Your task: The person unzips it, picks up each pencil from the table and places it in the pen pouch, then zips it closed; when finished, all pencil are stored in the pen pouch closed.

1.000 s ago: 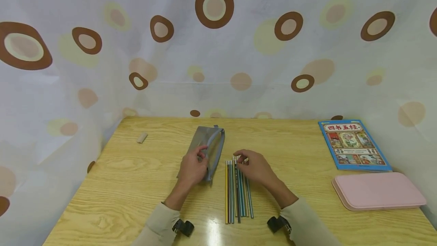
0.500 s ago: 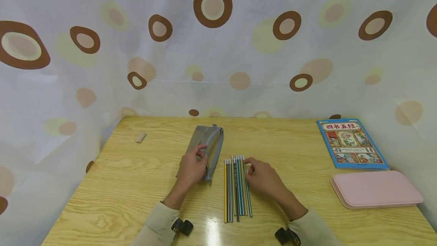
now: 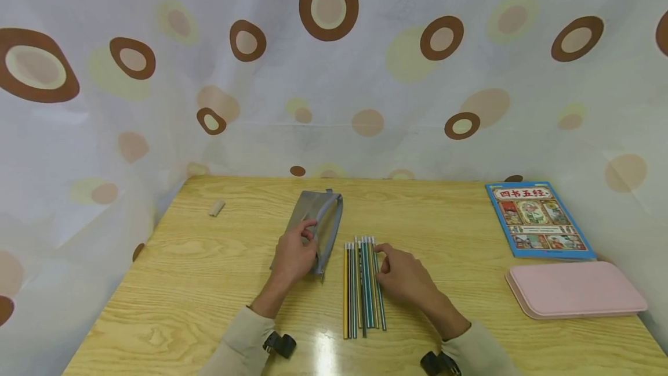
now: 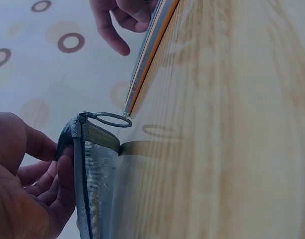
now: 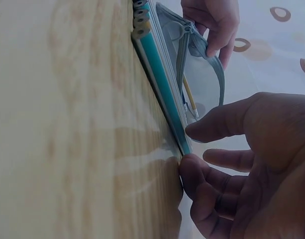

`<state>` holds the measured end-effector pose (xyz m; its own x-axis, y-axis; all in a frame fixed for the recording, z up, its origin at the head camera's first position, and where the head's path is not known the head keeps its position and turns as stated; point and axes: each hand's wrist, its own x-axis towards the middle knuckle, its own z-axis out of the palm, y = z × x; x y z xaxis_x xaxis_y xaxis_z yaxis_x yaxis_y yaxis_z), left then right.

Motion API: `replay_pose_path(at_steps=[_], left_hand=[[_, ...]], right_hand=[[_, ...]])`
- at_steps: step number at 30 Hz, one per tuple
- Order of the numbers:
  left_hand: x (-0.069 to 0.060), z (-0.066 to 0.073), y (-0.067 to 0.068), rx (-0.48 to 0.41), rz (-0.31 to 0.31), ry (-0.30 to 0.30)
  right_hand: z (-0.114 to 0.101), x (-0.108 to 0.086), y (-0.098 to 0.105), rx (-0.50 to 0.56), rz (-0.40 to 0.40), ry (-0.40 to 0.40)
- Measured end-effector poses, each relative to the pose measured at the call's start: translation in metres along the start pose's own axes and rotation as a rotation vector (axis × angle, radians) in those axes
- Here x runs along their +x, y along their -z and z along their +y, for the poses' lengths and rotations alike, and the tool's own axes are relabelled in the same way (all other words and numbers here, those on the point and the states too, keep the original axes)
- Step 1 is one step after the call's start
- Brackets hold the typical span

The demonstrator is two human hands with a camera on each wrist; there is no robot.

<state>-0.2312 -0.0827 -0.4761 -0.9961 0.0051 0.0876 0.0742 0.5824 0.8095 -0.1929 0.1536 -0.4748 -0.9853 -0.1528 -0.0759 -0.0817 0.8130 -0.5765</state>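
Backdrop sheet [image 3: 334,74]: white, printed with brown, tan and pale yellow rounds; rises behind the counter and along both sides.

Counter [image 3: 156,300]: yellow wood grain, glossy, with a bright reflection at the near edge.

Sleeves [image 3: 237,344], two: beige, entering from the near edge.

Book [image 3: 540,219]: blue cover, red lettering, coloured pictures; lying flat at far right.

Case [image 3: 576,289]: pink, oblong, rounded corners; just on the near side of the book. Whether the two touch cannot be told.

Pouch [image 3: 305,208]: grey, mesh-sided, left of centre on the counter; zip-edged mouth apart and facing right, towards the pencils.

Left hand [image 3: 294,254]: thumb and fingers pinching the edge of the pouch's mouth.

Right hand [image 3: 407,277]: loosely bent, thumb and forefinger spread apart, tips at the side of the outermost pencil on the right, near its rubber-tipped end.

Pencils [image 3: 370,292], one group: yellow, black, green and teal; side by side on the counter between pouch and right hand, near ends uneven, white-tipped ends pointing away from the person. Near ends flat, with dark cores.

Wrist devices [image 3: 280,345], two: black, one at each cuff.

Block [image 3: 216,209]: small, beige, at far left, well apart from the pouch.

Loop [image 4: 127,122]: grey, at a corner of the pouch.
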Motion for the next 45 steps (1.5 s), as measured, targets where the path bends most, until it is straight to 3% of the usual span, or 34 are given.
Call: replay_pose_path(at_steps=[8, 17, 31, 37, 45], left_hand=[[-0.001, 0.001, 0.000, 0.004, -0.003, 0.014], [-0.001, 0.001, 0.001, 0.007, -0.007, 0.010], [0.000, 0.001, 0.002, 0.014, -0.003, 0.013], [0.001, 0.002, 0.003, 0.014, -0.003, 0.013], [-0.001, 0.002, 0.002, 0.022, -0.006, 0.021]], right_hand=[[-0.001, -0.003, 0.000, -0.071, -0.011, -0.032], [-0.001, -0.006, -0.002, -0.192, 0.038, -0.033], [0.006, -0.002, 0.003, -0.065, 0.065, -0.059], [0.007, 0.002, 0.006, -0.073, 0.060, -0.088], [0.015, 0.010, 0.010, 0.045, 0.033, -0.045]])
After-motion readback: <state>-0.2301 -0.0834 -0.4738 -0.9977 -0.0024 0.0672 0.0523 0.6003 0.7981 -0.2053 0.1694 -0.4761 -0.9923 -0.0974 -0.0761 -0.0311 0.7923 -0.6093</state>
